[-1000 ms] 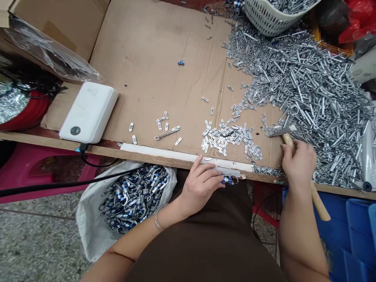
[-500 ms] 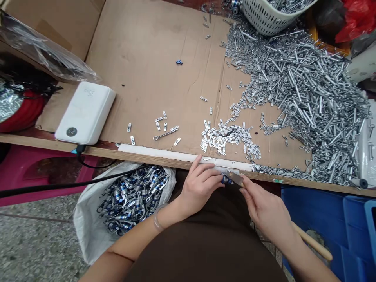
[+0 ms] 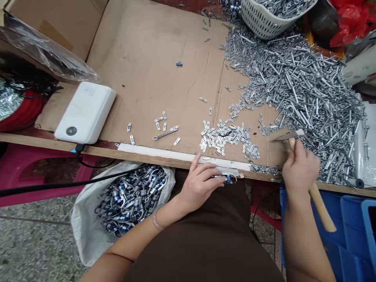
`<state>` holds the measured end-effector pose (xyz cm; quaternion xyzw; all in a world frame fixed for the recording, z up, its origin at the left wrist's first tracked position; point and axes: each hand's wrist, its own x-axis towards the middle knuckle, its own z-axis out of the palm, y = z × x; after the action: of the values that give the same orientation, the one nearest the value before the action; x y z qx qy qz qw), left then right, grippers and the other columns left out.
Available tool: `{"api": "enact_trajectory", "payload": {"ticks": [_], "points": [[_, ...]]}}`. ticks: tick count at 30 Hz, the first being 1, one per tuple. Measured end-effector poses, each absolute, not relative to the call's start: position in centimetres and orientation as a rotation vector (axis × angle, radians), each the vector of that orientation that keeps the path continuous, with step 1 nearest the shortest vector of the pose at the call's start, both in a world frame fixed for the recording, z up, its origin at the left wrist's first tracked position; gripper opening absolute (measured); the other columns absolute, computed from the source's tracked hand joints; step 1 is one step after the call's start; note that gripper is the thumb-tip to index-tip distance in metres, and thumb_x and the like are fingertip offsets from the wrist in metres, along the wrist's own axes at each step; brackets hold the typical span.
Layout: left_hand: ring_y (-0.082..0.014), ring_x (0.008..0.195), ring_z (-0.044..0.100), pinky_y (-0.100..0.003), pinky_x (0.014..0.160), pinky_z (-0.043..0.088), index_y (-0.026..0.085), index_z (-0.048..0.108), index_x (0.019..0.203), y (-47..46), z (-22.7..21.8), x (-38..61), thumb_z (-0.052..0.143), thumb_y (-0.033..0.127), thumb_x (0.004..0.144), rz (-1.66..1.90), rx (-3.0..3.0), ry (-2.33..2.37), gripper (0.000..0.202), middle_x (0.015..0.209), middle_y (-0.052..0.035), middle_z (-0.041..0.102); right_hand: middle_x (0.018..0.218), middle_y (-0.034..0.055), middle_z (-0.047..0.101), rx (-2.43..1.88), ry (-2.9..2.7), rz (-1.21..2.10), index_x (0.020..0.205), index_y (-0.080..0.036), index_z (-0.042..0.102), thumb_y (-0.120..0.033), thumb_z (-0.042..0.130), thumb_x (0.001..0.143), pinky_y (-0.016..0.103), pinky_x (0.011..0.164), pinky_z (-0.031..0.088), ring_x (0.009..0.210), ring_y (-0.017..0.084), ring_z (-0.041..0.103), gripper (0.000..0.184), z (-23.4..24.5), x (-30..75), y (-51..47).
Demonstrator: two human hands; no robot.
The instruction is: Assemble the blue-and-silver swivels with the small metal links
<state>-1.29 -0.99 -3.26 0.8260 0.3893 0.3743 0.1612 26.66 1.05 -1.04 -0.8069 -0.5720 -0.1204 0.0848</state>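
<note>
My left hand pinches a small blue and silver clasp part against the white strip on the table's front edge. My right hand is closed round the wooden handle of a small hammer, raised to the right of the clasp; its metal head hangs over the edge of the big heap of silver metal pieces. A small cluster of flat silver link plates lies on the cardboard just behind my left hand.
A white power bank with a black cable sits at the left. Below the table edge a white sack holds several finished blue clasps. A white basket of metal parts stands at the back right. Blue crates are at lower right.
Half a second ago the hammer head was down at the clasp beside my left hand; now my right hand has swung it back up to the right. My left hand stays put.
</note>
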Motion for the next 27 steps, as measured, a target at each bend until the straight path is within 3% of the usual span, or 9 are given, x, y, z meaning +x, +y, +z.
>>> {"api": "enact_trajectory", "payload": {"ticks": [5, 11, 19, 24, 27], "points": [[-0.0151, 0.089, 0.061, -0.052, 0.103, 0.030, 0.024, 0.064, 0.086, -0.8, -3.0, -1.4, 0.061, 0.021, 0.080, 1.057, 2.360, 1.069, 0.007, 0.082, 0.0033, 0.068, 0.102, 0.0145, 0.052, -2.157, -1.743, -0.204, 0.117, -0.015, 0.055, -0.027, 0.039, 0.085, 0.045, 0.085, 0.033, 0.101, 0.028, 0.043, 0.038, -1.1, 24.1, 2.4], [-0.0102, 0.078, 0.061, -0.049, 0.101, 0.034, 0.022, 0.064, 0.087, -0.8, -2.0, -1.7, 0.057, 0.018, 0.083, 1.039, 2.360, 1.038, 0.009, 0.082, 0.0007, 0.067, 0.084, 0.0040, 0.054, -1.795, -2.069, 0.174, 0.084, -0.023, 0.064, -0.028, 0.049, 0.083, 0.033, 0.079, 0.036, 0.085, 0.019, 0.044, 0.016, -0.1, 18.5, 3.7], [-0.0103, 0.074, 0.060, -0.047, 0.097, 0.039, 0.020, 0.063, 0.088, -0.9, -1.5, -2.0, 0.060, 0.014, 0.080, 1.093, 2.333, 1.009, 0.010, 0.082, -0.0012, 0.067, 0.087, 0.0058, 0.056, -1.647, -2.542, 0.229, 0.082, -0.020, 0.059, -0.024, 0.049, 0.083, 0.037, 0.077, 0.033, 0.088, 0.023, 0.044, 0.011, 1.3, 19.3, 7.2], [-0.0117, 0.075, 0.060, -0.042, 0.094, 0.045, 0.013, 0.057, 0.103, -0.7, -1.3, -1.9, 0.063, 0.015, 0.078, 1.166, 2.254, 0.996, 0.026, 0.079, -0.0038, 0.066, 0.081, 0.0009, 0.057, -1.451, -2.334, 0.633, 0.085, -0.020, 0.051, -0.021, 0.052, 0.083, 0.026, 0.070, 0.039, 0.078, 0.014, 0.051, 0.003, 3.7, 17.9, 2.8], [-0.0122, 0.076, 0.060, -0.041, 0.093, 0.046, 0.011, 0.055, 0.107, -0.5, -1.2, -2.0, 0.061, 0.016, 0.079, 1.176, 2.253, 0.981, 0.029, 0.079, -0.0049, 0.066, 0.075, -0.0017, 0.057, -1.406, -2.296, 0.792, 0.084, -0.021, 0.048, -0.017, 0.059, 0.078, 0.023, 0.064, 0.040, 0.071, 0.012, 0.051, 0.012, 4.2, 16.9, -0.1]]}}
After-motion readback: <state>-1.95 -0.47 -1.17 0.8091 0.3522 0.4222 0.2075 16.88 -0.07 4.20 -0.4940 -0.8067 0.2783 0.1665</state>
